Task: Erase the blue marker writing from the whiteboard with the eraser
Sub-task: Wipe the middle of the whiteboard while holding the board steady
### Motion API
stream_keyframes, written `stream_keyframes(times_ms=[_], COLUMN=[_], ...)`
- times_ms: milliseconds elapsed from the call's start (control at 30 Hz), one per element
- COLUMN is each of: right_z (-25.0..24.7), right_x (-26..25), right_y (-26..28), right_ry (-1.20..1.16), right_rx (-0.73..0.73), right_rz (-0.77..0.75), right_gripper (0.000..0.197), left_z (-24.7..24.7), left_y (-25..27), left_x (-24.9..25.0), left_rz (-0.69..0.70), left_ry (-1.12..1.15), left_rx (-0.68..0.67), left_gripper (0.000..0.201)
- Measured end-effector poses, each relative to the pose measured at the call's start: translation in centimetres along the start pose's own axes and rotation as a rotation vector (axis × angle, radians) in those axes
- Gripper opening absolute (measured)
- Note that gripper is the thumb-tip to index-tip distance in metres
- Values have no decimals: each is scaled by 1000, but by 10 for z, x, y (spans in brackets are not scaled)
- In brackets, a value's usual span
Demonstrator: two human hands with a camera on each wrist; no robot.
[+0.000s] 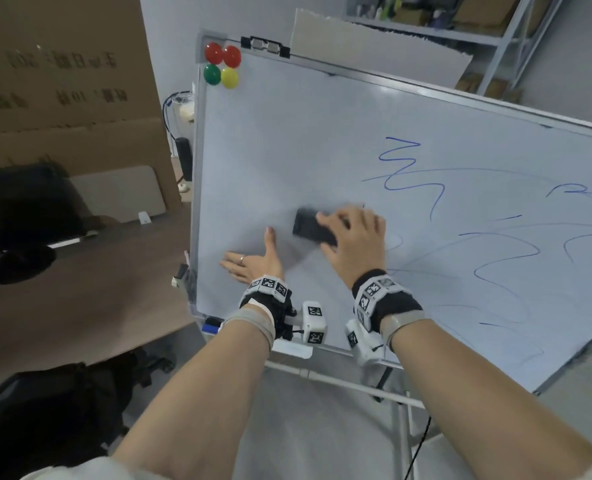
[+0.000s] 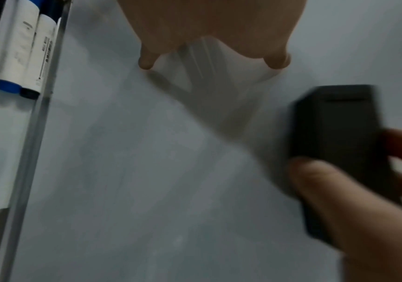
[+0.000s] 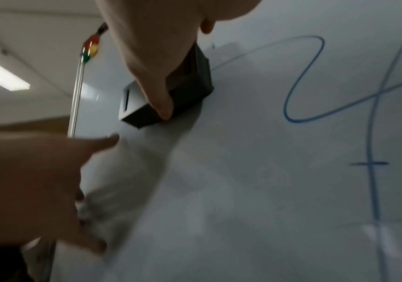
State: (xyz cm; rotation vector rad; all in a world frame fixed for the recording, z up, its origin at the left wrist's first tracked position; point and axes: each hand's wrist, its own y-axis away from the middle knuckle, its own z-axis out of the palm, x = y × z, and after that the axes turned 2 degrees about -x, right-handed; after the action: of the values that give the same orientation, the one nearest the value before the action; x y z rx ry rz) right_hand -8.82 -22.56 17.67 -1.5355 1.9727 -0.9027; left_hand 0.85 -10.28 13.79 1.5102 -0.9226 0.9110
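Right hand (image 1: 353, 239), fingers (image 1: 327, 221) curled round the black eraser (image 1: 310, 226), pressing it flat on the whiteboard (image 1: 287, 140) at mid-frame. Left hand (image 1: 253, 261) lies spread, fingers straight, bracing the lower left of the board. Blue marker writing (image 1: 408, 174) fills the right half, largely untouched. The risk: the tilted, stand-mounted board may rock if that bracing palm slips, and light pressure would leave smears.
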Motion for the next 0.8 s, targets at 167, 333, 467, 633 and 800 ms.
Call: stream_keyframes(times_ms=[167,333,467,633,800], right_z=[-1,2,11,-6,2], right_x=[22,27,31,52,44], right_y=[-4,-10,10,-5,3], right_ry=[36,-66,-16,5,-8], right_rx=[122,124,-47,244,59], right_rz=[189,129,-8,405,57], right_gripper=[50,51,55,50,51], left_z=[4,14,18,26,30], left_y=[-8,-8,-7,0,1], left_x=[12,17,17,26,28], left_rz=[42,45,45,85,95], left_ry=[51,56,52,40,46], left_rx=[82,93,110,112,143], left_gripper=[129,131,130,129,127])
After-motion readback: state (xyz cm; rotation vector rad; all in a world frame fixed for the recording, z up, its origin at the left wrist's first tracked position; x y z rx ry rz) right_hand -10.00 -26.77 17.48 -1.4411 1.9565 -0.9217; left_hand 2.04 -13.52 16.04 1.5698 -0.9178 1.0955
